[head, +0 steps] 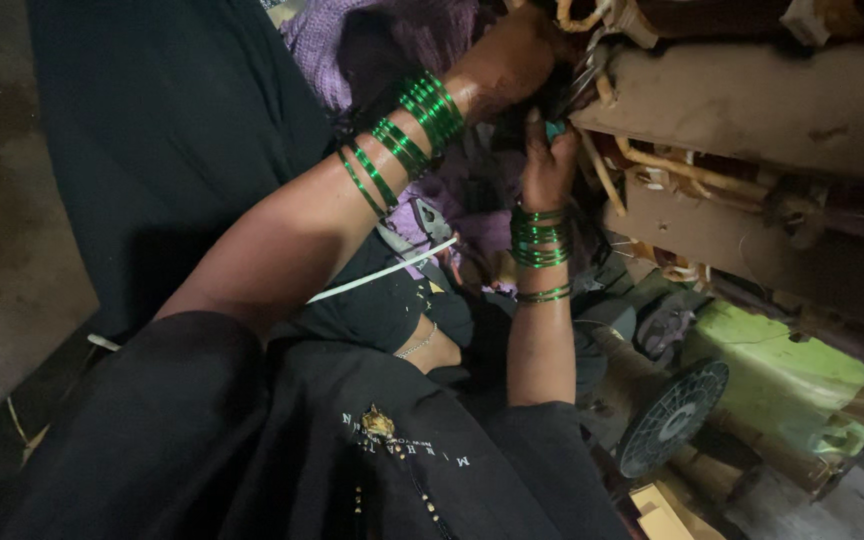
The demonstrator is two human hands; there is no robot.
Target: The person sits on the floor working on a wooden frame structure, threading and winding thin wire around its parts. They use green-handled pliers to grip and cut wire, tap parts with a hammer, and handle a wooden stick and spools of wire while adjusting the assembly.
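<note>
A: Where are the hands?
B: At one o'clock. Left hand (pixel 507 65) curls at the wooden frame (pixel 752 100); right hand (pixel 549 165) closes on a small teal piece (pixel 556 129).
A: Grip?
B: Left's hold cannot be told.

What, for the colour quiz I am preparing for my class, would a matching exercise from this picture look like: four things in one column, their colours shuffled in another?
Things:
1. bangles on the wrists
2. thin stick across the lap
3. knitted cloth at the top
4. ribbed round spool at the lower right

Colours:
A. purple
B. black
C. green
D. white

Pairs: 1-C, 2-D, 3-A, 4-B
</note>
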